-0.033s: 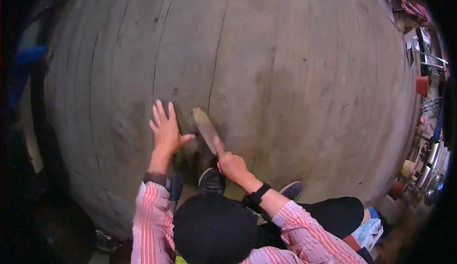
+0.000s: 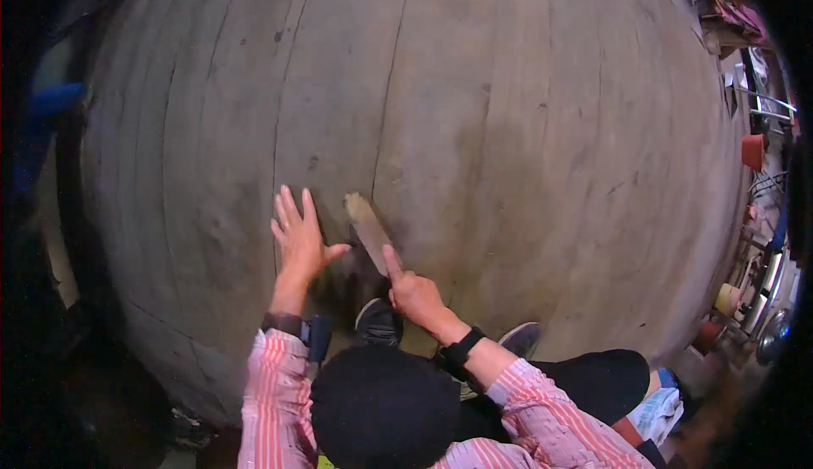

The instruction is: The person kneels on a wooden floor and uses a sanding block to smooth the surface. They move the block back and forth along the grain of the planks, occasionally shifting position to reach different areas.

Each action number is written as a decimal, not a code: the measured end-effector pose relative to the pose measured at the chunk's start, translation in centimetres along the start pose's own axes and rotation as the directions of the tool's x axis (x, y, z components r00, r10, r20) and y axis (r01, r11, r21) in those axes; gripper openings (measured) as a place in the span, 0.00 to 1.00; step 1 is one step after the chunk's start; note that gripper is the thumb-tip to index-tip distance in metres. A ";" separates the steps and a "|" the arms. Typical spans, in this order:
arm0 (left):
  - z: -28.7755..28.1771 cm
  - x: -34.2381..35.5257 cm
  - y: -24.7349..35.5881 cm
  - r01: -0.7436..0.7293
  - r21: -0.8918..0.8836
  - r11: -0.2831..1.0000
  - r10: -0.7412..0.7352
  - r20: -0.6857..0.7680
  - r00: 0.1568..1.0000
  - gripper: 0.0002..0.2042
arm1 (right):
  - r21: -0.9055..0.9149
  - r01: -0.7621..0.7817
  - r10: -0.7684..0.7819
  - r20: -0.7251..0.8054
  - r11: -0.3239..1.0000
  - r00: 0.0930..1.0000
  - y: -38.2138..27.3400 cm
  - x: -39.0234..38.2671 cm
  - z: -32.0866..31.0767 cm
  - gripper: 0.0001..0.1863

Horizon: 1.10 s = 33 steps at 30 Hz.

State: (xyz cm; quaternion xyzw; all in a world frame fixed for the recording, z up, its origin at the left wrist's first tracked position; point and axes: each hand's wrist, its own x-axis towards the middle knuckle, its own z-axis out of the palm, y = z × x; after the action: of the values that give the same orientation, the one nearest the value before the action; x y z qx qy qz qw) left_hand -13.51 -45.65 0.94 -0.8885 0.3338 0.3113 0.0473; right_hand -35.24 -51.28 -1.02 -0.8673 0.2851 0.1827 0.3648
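Observation:
My right hand (image 2: 417,297) grips a long, flat, blade-like tool (image 2: 371,230), with the index finger laid along it. Its handle is hidden inside the fist. The blade points up and to the left, and its far end looks yellowish and paler than the rest. Left of the blade, my left hand (image 2: 298,242) is held palm down with the fingers stretched and the thumb out to the side. It holds nothing. Both hands are over a broad grey-brown plank surface (image 2: 423,88); whether the left palm presses on it I cannot tell.
Dark seams run lengthwise between the planks. Two dark shoes, one of them a black shoe (image 2: 378,321), show close below my hands. Along the right side stand a red bucket (image 2: 752,153), a yellowish container (image 2: 727,299) and metal items. Something blue (image 2: 58,99) lies at the left rim.
My left hand has shifted very slightly right and toward me. The right hand and the tool have barely moved.

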 end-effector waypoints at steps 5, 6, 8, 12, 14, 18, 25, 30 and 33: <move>3.1 -1.8 0.1 -0.002 -0.088 0.996 -0.008 -0.105 0.994 0.57 | -0.087 0.032 -0.049 -0.201 0.996 0.978 1.9 1.6 -1.7 0.44; 3.5 -1.7 0.0 0.009 -0.077 0.997 -0.017 -0.101 0.995 0.57 | -0.071 0.002 -0.019 -0.234 0.997 0.972 2.4 2.8 -2.5 0.44; 4.0 -1.5 0.0 -0.020 -0.071 0.997 0.009 -0.144 0.990 0.57 | -0.140 -0.040 0.001 -0.265 0.989 0.964 3.0 5.7 -4.6 0.44; 4.0 -1.5 -0.2 -0.014 -0.015 1.000 0.012 -0.134 0.991 0.58 | -0.090 -0.147 0.118 -0.274 0.985 0.954 1.9 12.6 -9.6 0.41; 3.8 -1.5 0.0 -0.009 0.024 1.000 0.011 -0.110 0.994 0.58 | -0.058 -0.170 0.145 -0.303 0.984 0.942 1.9 17.2 -13.0 0.41; 3.2 -1.2 0.5 -0.005 0.078 0.997 0.012 -0.087 0.996 0.57 | -0.134 -0.164 0.119 -0.294 0.977 0.948 2.5 22.6 -19.1 0.40; 3.3 -1.4 0.5 -0.020 0.102 0.995 0.029 -0.085 0.996 0.57 | -0.132 -0.194 0.148 -0.299 0.972 0.943 1.9 23.9 -21.0 0.39; 2.3 -1.9 1.1 -0.026 0.064 0.998 0.030 -0.063 0.998 0.54 | -0.064 -0.130 0.106 -0.289 0.990 0.952 3.3 15.8 -14.2 0.39; 1.0 -1.9 2.2 -0.049 0.047 0.998 0.054 -0.106 0.993 0.53 | -0.058 -0.159 0.136 -0.285 0.986 0.949 3.9 9.0 -10.6 0.42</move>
State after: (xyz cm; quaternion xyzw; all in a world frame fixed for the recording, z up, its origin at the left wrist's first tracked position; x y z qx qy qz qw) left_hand -16.47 -46.00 1.54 -0.8937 0.3655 0.2569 0.0412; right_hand -29.61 -64.54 -0.74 -0.8747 0.3903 0.0963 0.2709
